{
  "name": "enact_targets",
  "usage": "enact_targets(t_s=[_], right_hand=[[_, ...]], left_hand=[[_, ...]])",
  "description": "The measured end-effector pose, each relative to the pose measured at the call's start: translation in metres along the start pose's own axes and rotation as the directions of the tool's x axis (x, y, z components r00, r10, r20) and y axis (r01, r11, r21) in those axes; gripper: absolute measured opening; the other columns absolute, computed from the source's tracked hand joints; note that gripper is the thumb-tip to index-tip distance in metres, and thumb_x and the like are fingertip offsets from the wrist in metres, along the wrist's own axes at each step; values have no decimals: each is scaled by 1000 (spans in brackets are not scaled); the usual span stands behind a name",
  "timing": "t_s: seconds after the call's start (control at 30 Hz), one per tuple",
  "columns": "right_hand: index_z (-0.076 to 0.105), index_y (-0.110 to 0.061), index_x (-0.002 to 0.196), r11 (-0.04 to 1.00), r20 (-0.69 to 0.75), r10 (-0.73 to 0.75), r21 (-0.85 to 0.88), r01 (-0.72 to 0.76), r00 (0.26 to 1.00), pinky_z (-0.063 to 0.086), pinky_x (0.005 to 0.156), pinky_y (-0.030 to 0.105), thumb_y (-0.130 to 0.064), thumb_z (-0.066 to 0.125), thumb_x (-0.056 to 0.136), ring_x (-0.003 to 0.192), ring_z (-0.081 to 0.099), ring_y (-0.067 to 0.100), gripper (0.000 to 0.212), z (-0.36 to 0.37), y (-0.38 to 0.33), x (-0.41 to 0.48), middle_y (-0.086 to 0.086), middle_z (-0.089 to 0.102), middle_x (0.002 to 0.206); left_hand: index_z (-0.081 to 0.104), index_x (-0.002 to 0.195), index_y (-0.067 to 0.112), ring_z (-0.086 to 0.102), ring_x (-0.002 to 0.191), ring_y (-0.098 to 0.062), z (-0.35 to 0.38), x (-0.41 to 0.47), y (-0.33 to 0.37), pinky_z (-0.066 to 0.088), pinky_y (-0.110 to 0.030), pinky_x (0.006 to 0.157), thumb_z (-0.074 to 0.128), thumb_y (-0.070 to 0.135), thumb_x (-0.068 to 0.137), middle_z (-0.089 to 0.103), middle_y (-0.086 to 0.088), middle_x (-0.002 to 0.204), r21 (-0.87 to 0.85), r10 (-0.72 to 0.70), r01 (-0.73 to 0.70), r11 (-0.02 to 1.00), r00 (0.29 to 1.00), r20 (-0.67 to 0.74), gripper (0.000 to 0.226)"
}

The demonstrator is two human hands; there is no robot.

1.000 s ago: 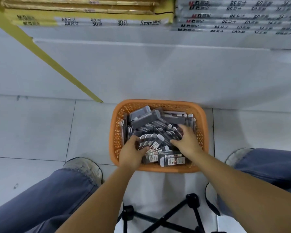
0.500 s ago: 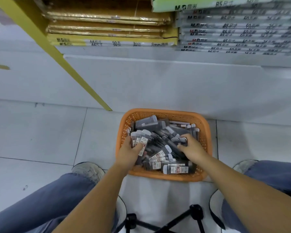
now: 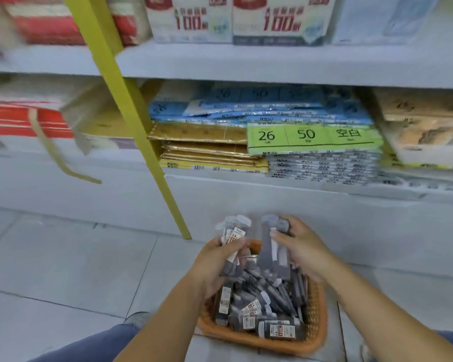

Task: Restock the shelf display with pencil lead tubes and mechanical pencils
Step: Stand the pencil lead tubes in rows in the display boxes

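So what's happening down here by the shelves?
A person is working from an orange basket that sits on the floor in front of a shop shelf. The left hand grips a bunch of lead tubes and the right hand grips a second bunch, both held up over the basket's far end. Many more loose tubes lie in the basket. None of the tubes has reached the shelf yet, and the shelf holds stacked paper packs.

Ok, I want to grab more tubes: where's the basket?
Head view, bottom centre: the basket sits on the floor, below the left hand and right hand, which grip tubes, in front of the shelf base.
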State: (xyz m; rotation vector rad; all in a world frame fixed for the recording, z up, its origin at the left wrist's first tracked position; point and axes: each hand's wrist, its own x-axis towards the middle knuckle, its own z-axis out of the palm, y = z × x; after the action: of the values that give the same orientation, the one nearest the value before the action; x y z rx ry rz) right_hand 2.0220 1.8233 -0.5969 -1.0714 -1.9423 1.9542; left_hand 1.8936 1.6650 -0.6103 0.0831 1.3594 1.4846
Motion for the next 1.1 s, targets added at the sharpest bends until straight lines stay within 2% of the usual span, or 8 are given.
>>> enact_targets(t_s=[0.1,0.23,0.37,0.47,0.53,0.77,0.97,1.1], right_hand=[[57,-17,122,976,44,-108,194,98,993,48,99,47,-8,61,92,110,64,23,32,11,-51,-20,4,69,117],[55,-16,126,910,36,-254,347,226,966,50,89,43,-5,55,95,101,67,22,33,24,-113,-43,5,71,111],[56,-34,118,902,29,-414,146,406,910,52,85,46,-16,54,98,99,66,18,27,25,-171,-56,-4,69,109],[53,-56,106,833,80,-532,-132,538,843,50,71,14,-38,59,93,93,59,-9,23,13,-215,-66,-20,56,116],[54,-59,108,794,123,-559,-206,572,820,49,75,14,-41,64,89,96,59,-5,28,2,-241,-70,-16,59,113],[61,-56,105,763,123,-608,-183,620,784,45,49,19,-27,68,89,54,57,7,34,-12,-281,-60,-14,68,86],[57,-48,111,790,55,-605,-87,607,794,41,37,24,-23,67,90,52,66,25,34,-19,-277,-46,-8,69,100],[51,-38,114,802,106,-586,-61,594,803,53,52,28,-17,57,96,65,70,26,28,-17,-277,-46,2,71,98]], left_hand=[[62,125,6,74,99,-34,15,-25,35,62,-45,80,82,24,80,75,-14,114,-45,71,-67,997,993,91,52],[53,130,15,68,111,-41,32,-61,78,51,-65,94,81,32,80,72,-12,122,-78,165,-153,985,967,195,60],[56,131,20,71,107,-34,48,-93,125,59,-47,83,73,41,85,71,-17,121,18,259,-275,961,924,282,54],[65,122,26,71,91,-28,56,-111,157,57,-39,73,80,48,76,73,-15,117,70,317,-349,934,905,284,53],[69,117,27,70,89,-27,60,-117,176,56,-37,70,84,44,73,73,-14,117,88,346,-384,919,893,287,50],[76,97,29,74,78,-22,77,-106,202,57,-33,62,82,18,75,76,-14,106,47,435,-456,889,871,229,25],[73,100,28,74,73,-22,78,-92,201,58,-34,63,78,16,82,78,-11,98,10,487,-488,873,872,55,22],[67,109,25,76,71,-17,72,-95,204,58,-31,61,76,15,85,79,-5,92,22,534,-535,845,845,18,27]])
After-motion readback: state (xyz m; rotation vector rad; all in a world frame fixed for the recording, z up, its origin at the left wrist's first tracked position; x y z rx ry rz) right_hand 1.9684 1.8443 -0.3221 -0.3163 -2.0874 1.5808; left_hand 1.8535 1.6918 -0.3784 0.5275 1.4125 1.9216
